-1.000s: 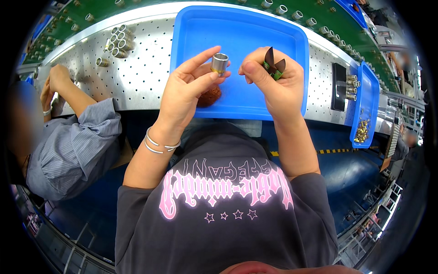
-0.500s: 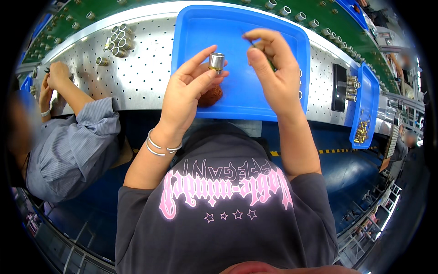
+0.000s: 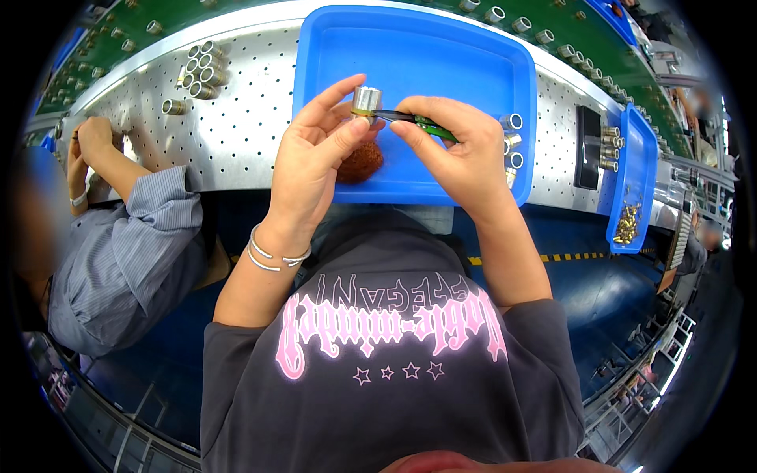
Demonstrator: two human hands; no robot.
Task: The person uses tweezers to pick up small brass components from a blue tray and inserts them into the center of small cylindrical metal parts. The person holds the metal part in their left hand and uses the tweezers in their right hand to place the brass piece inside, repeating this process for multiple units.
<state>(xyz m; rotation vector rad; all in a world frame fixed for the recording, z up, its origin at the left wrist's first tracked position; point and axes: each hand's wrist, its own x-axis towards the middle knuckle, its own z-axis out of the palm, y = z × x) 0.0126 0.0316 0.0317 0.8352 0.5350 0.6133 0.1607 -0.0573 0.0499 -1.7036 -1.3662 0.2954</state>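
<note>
Over the blue tray my left hand (image 3: 319, 150) is closed on a short silver metal sleeve (image 3: 367, 98) with a brass-coloured lower edge, held upright between thumb and fingers. My right hand (image 3: 453, 146) pinches a slim black-and-green hand tool (image 3: 430, 127), possibly tweezers. Its dark tip reaches the sleeve's lower edge; whether it goes inside is too small to tell. Below my left fingers a reddish-brown scouring ball (image 3: 363, 163) lies in the tray, partly hidden by the hand. Several more metal sleeves (image 3: 513, 141) lie at the tray's right side, beside my right wrist.
The blue tray (image 3: 311, 59) rests on a perforated metal bench (image 3: 252, 102). A cluster of sleeves (image 3: 206, 72) stands left. Rightward are a black flat object (image 3: 587, 148) and a small blue tray (image 3: 648, 169) with brass parts. Behind runs a green conveyor (image 3: 260, 6). A co-worker (image 3: 130, 244) sits left.
My right hand has come down and left, bringing the tool's tip to the sleeve. The sleeve has shifted slightly left in my left hand. More sleeves at the tray's right now show.
</note>
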